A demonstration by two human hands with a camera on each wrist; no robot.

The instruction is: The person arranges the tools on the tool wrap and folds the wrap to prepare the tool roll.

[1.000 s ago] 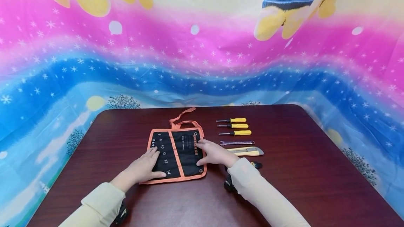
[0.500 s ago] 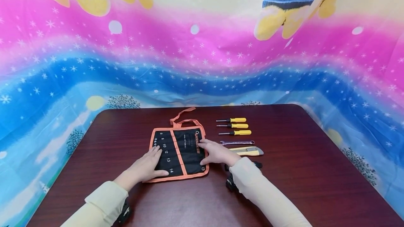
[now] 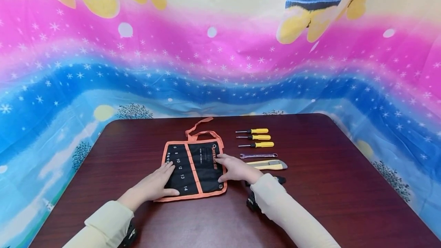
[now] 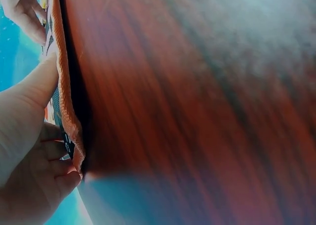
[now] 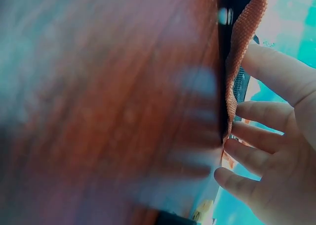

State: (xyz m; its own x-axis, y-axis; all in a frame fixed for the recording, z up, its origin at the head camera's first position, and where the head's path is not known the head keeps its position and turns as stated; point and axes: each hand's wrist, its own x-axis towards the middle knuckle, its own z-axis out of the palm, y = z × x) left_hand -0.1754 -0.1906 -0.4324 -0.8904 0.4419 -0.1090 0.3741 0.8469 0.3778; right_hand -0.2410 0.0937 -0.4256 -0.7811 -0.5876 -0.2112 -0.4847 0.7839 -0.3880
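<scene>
A black tool pouch [image 3: 208, 173] with orange edging lies spread flat on the table, numbers printed along its left pockets. My left hand [image 3: 155, 182] rests on its left side, fingers extended and thumb on the lower left pocket. On the right side, my right hand [image 3: 237, 168] touches the pouch's edge with spread fingers. In the left wrist view, the orange edging [image 4: 63, 81] runs under the left thumb. The right wrist view shows the right hand's fingers [image 5: 254, 156] along the raised orange edging.
Right of the pouch lie three yellow-handled screwdrivers [image 3: 260, 137], a wrench [image 3: 258, 155] and a yellow utility knife [image 3: 270, 164]. A black object [image 3: 281, 180] is partly hidden behind the right sleeve. Orange ties [image 3: 203, 133] trail from the pouch toward the table's [image 3: 138, 133] far edge.
The pouch shifted slightly right and away, then slightly back left and nearer, the left hand moving along with it. The right hand has moved only a little to the right.
</scene>
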